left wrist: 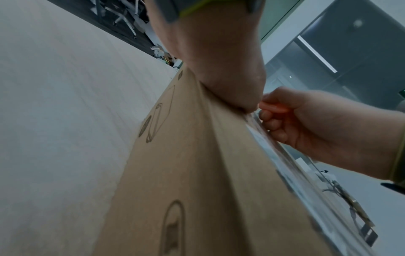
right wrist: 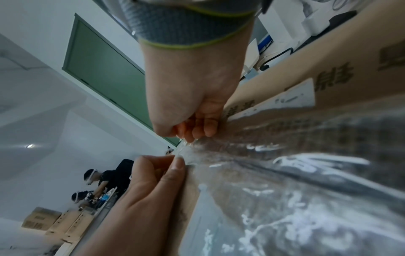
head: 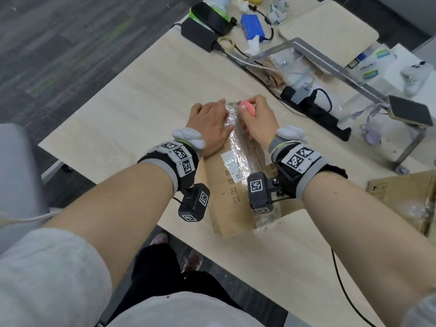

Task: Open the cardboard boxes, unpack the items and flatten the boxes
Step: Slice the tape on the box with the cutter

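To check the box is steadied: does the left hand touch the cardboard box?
Touching. Head view shows the left hand pressed flat on the cardboard box top.

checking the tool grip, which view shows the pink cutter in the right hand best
The head view: the pink cutter shows clearly from above, gripped by the right hand at the box's far taped end. The left wrist view shows only a pink strip between curled fingers. The right wrist view shows almost none of it.

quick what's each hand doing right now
Left hand: open, pressed flat on the taped cardboard box.
Right hand: closed around a pink cutter, held at the tape on the box's far end.
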Available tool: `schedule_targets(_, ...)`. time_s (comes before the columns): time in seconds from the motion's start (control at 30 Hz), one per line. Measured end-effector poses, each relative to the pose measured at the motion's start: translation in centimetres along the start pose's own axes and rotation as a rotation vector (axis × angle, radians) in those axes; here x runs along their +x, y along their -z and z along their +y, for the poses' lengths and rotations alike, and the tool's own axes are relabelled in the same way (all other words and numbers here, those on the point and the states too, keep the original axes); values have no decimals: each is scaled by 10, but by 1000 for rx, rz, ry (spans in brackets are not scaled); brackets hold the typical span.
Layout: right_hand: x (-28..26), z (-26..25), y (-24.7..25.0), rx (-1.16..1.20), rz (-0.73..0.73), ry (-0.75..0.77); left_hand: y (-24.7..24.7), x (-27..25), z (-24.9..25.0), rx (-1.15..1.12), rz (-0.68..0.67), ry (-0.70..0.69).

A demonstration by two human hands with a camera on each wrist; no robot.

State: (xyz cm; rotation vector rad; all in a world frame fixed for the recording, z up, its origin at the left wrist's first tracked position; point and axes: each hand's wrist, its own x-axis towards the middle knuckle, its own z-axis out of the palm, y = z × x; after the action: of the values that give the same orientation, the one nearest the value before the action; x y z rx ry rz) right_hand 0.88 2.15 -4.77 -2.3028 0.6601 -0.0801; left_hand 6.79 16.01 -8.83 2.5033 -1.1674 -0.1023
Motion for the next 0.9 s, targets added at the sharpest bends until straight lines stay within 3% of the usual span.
schedule_targets(0.2, 3, -6, 4, -56, -6, 7, -2, 2, 4, -47, 100, 40)
schedule_targets(0.67, 20, -10, 5, -231, -56, 105, -6, 6, 1, -40, 82, 22)
schedule_targets(0.9, 26, -15, 2, -515, -101, 157, -8, 6, -1, -38, 86, 30)
